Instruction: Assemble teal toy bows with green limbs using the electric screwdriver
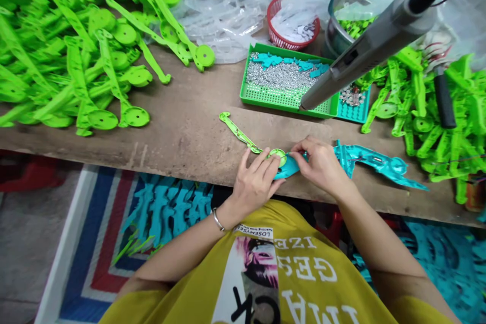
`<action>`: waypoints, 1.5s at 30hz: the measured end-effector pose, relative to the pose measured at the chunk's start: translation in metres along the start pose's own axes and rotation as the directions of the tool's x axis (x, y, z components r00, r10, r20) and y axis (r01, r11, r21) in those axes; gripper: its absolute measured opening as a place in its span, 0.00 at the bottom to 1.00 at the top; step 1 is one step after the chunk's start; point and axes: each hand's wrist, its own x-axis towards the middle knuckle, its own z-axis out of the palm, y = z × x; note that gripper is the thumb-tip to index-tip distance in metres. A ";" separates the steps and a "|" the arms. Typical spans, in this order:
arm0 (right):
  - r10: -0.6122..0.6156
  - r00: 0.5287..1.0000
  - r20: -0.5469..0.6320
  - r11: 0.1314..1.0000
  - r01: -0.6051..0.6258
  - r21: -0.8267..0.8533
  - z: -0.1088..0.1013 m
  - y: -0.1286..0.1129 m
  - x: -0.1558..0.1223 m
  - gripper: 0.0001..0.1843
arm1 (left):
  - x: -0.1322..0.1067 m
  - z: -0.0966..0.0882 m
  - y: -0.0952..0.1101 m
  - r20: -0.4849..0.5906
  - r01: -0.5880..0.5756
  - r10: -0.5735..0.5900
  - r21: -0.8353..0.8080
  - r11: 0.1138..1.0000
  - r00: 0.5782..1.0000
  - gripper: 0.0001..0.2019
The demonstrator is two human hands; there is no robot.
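On the wooden bench (pixel 182 131) near its front edge lies a green plastic arm (pixel 243 135) with a round end, set over a teal plastic piece (pixel 290 167). My left hand (pixel 255 178) presses its fingers down on the green round end and the teal piece. My right hand (pixel 319 162) is pinched at the same joint, fingers closed on something too small to name. More teal parts (pixel 375 164) lie just right of my right hand.
A big heap of green arms (pixel 76 45) fills the back left. A green tray of small metal screws (pixel 283 78), a red basket (pixel 290 20) and a metal bowl (pixel 341 25) stand behind. A hanging grey power screwdriver (pixel 364 50) points at the tray. More green parts (pixel 429 106) lie right.
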 end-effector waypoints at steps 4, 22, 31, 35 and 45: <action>0.056 0.998 0.017 0.992 -0.054 -0.110 0.002 0.002 -0.001 0.08 | 0.001 -0.001 0.002 0.010 0.003 -0.003 0.037 0.999 1.000 0.21; -0.112 0.942 0.316 0.990 0.132 -0.041 -0.028 0.014 0.004 0.16 | 0.024 -0.011 0.037 0.272 0.137 -0.206 0.253 0.958 0.940 0.24; -0.256 0.943 0.213 0.953 0.283 -0.110 -0.025 0.030 -0.001 0.11 | 0.028 -0.015 0.040 0.270 0.180 -0.232 0.203 0.962 0.934 0.22; -0.254 0.940 0.227 0.923 0.306 -0.232 -0.022 0.029 -0.001 0.12 | 0.028 -0.016 0.040 0.289 0.172 -0.232 0.217 0.961 0.929 0.23; -0.157 0.981 0.110 0.983 0.166 -0.077 -0.036 0.048 -0.014 0.15 | 0.026 -0.015 0.039 0.291 0.153 -0.223 0.244 0.958 0.930 0.25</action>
